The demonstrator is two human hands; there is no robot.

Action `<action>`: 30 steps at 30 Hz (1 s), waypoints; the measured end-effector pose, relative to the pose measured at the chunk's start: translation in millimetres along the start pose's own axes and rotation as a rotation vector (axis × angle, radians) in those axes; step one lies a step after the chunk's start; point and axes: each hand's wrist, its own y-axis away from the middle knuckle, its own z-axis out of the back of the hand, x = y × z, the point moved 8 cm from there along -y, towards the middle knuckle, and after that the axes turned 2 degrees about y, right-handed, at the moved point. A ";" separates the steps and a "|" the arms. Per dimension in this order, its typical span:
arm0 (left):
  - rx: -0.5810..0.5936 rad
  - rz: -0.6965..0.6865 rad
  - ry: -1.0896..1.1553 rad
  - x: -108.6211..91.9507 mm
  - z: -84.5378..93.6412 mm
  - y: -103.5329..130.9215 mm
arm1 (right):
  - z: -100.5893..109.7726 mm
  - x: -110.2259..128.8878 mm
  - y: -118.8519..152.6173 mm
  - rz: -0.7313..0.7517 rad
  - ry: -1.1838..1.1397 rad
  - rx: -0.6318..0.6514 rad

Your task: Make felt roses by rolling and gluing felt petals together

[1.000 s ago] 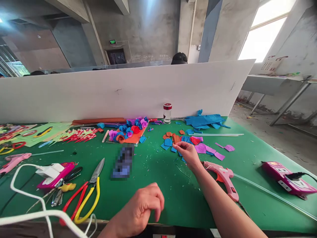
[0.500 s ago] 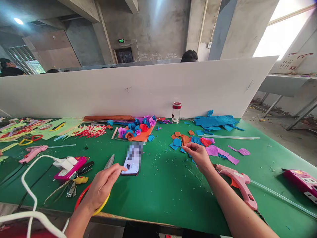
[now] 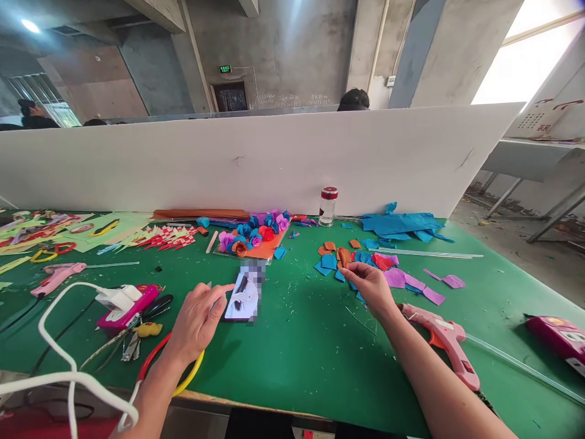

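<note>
My left hand [image 3: 200, 320] holds nothing, its index finger stretched out at the left edge of a lit phone [image 3: 243, 299] lying on the green table. Scissors [image 3: 195, 373] with red and yellow handles lie partly hidden under that hand. The fingertips of my right hand [image 3: 368, 283] are pinched on a small piece of brown-orange crepe paper [image 3: 344, 257]. Around it are loose pieces of blue crepe paper [image 3: 328, 261], plus red, purple and orange ones. A pink glue gun [image 3: 441, 338] with a clear glue stick lies beside my right forearm.
Paper flowers [image 3: 256, 235] lie on an orange sheet, with a red-lidded jar [image 3: 328, 207] behind. A power strip [image 3: 130, 308] with white cables and a second glue gun [image 3: 59, 275] are on the left. A white board [image 3: 274, 161] stands along the back edge.
My left hand has moved up slightly, and its index finger is now higher along the phone's side. The picture on the phone has shifted. My right hand keeps its pinch.
</note>
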 end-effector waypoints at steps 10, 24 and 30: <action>0.187 -0.041 -0.059 -3.3 -29.6 -6.5 | 0.2 0.1 -0.2 0.013 0.005 0.000; 0.083 0.020 -0.067 -2.3 -3.6 0.1 | -2.4 2.6 1.4 -0.011 -0.009 0.018; 0.075 0.007 -0.028 -15.8 1.5 8.6 | -1.0 1.2 1.4 -0.006 -0.012 0.006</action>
